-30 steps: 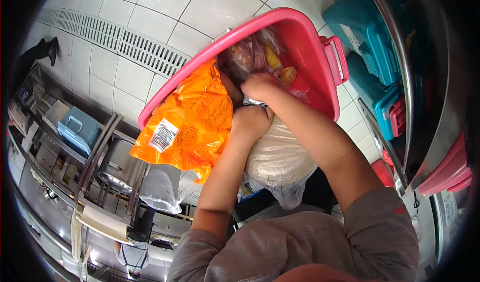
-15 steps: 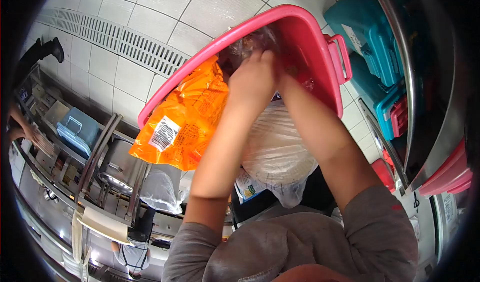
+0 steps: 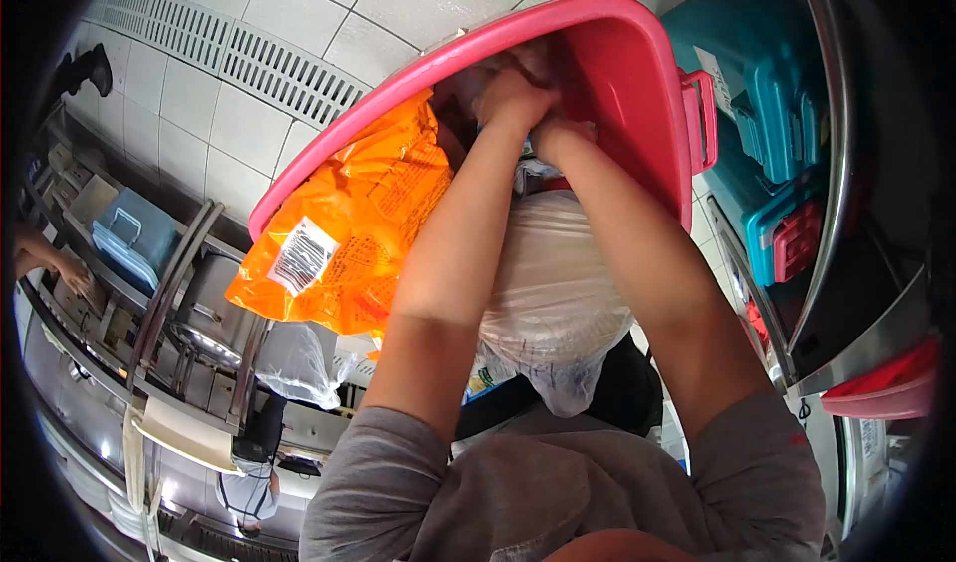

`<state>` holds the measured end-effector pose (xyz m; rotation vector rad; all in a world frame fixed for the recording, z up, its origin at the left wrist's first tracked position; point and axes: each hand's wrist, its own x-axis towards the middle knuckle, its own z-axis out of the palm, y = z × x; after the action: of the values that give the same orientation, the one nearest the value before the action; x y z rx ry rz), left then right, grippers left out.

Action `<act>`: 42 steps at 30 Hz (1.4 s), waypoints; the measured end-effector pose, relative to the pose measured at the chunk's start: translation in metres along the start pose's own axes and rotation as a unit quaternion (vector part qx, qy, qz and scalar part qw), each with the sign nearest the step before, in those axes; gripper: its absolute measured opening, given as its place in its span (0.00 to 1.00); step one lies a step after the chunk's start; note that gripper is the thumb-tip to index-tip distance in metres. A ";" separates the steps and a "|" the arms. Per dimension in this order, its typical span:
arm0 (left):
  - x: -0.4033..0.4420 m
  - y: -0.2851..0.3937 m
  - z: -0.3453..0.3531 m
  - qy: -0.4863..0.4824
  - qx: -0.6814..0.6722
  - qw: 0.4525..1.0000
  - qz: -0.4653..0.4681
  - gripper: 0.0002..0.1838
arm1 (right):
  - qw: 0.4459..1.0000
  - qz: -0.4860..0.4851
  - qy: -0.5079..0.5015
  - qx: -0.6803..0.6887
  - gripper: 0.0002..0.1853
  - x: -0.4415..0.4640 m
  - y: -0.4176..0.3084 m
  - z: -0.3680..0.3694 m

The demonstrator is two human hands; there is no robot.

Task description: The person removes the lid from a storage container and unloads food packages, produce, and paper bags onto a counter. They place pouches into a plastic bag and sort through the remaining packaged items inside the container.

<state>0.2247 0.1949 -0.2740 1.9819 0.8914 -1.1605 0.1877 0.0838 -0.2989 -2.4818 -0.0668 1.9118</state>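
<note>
Both of my hands reach down into a deep pink tub [image 3: 637,104]. My left hand [image 3: 513,102] is closed at a crumpled clear plastic bag [image 3: 533,59], deep in the tub's far part. Just below and to the right, my right hand [image 3: 565,139] is curled closed; its fingertips and whatever is in them are hidden. Left of my forearms, a bright orange printed bag [image 3: 349,219] with a white label hangs over the tub's rim. Between my arms bulges a whitish translucent plastic bag [image 3: 553,273], nearest my body.
Teal lidded bins [image 3: 747,84] stand at the right, beside a curved metal rail [image 3: 839,114]. A floor drain grate [image 3: 289,74] runs across the tiles. At the left are metal counters with a blue-grey container [image 3: 134,238], and another person's hand [image 3: 72,273].
My hands have sunk lower into the tub, the right one now showing beside the left. The view has shifted, so the tub sits slightly higher and wider. The other person's hand has moved a little.
</note>
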 end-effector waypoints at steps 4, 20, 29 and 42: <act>-0.043 0.023 0.004 -0.072 0.030 0.973 0.218 0.36 | 0.976 -0.019 -0.051 -0.209 0.29 -0.002 -0.011 0.052; -0.035 -0.029 0.034 -0.210 -0.297 0.906 0.217 0.40 | 0.948 -0.240 0.205 0.051 0.19 0.006 -0.100 -0.072; -0.081 -0.040 0.022 -0.181 -0.043 0.933 0.308 0.36 | 0.919 -0.239 0.052 0.308 0.24 0.212 -0.112 0.047; -0.128 -0.028 -0.061 0.179 0.253 0.885 0.347 0.16 | 0.935 -0.292 -0.032 0.196 0.31 0.077 -0.053 -0.036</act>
<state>0.1817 0.2306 -0.1409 2.6718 -0.0397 -0.6410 0.2408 0.1408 -0.3627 -1.8621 -0.3441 1.5622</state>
